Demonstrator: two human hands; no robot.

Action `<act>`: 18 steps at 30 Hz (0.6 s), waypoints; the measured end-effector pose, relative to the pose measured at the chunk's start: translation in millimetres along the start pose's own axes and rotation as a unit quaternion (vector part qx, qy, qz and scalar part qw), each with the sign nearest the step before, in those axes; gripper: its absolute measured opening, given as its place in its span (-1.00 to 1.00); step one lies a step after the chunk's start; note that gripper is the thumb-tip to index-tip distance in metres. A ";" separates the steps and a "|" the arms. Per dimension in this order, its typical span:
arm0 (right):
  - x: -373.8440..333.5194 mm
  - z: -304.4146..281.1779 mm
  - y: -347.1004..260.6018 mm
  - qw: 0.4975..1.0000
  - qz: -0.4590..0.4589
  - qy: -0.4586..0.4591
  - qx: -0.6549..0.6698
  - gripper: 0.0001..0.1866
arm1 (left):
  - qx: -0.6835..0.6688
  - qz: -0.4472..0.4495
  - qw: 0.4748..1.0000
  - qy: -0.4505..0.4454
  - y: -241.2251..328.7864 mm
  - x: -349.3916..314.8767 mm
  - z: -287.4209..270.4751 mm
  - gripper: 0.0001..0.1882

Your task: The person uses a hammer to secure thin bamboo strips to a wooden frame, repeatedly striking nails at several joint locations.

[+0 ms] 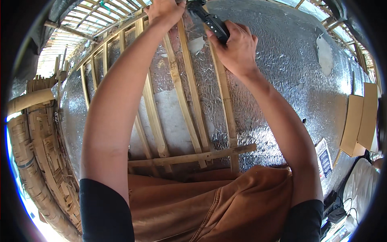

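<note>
My right hand (238,44) is wrapped round the dark handle of a black tool (215,26), which has small pale screws along its side. The tool's head reaches up and left to the upper edge, where its exact kind is unclear. Close by, at the top, is my left hand (163,12), over the far end of a bamboo slat frame (193,84); its fingers are partly cut off by the picture edge. Several long slats run toward me and meet a crosswise near slat (193,158).
Silver foil sheeting (282,48) lies beneath the frame. Woven bamboo (44,149) stands at the left, with a cardboard box (358,121) at the right. Near it lie a printed sheet (323,157) and a white bag-like bundle (356,185). Brown cloth (209,197) covers my lap.
</note>
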State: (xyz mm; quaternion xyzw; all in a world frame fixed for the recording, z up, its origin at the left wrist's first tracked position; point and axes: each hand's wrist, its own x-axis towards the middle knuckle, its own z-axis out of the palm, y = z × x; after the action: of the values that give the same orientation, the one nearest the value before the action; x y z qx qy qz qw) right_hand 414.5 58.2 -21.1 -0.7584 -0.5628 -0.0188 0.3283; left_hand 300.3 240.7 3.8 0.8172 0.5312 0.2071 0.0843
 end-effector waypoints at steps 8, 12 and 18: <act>-6.2 7.0 -3.6 0.994 -0.098 -0.004 0.055 -0.76 | -0.018 0.096 0.995 0.031 -44.9 29.2 14.0 -0.76; -9.4 4.5 2.2 0.992 -0.114 0.016 0.045 -0.75 | -0.273 -0.017 0.954 -0.118 -30.1 27.4 12.6 -0.81; -8.5 -5.8 -10.5 0.993 -0.055 -0.104 -0.008 -0.56 | -0.101 0.181 0.977 -0.051 -50.7 19.8 17.0 -0.78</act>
State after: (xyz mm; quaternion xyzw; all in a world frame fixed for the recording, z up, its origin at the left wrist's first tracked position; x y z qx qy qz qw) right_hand 404.2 49.6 -14.9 -0.7270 -0.6343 0.0379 0.2602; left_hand 272.3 281.3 -24.7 0.8964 0.3463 0.2293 0.1546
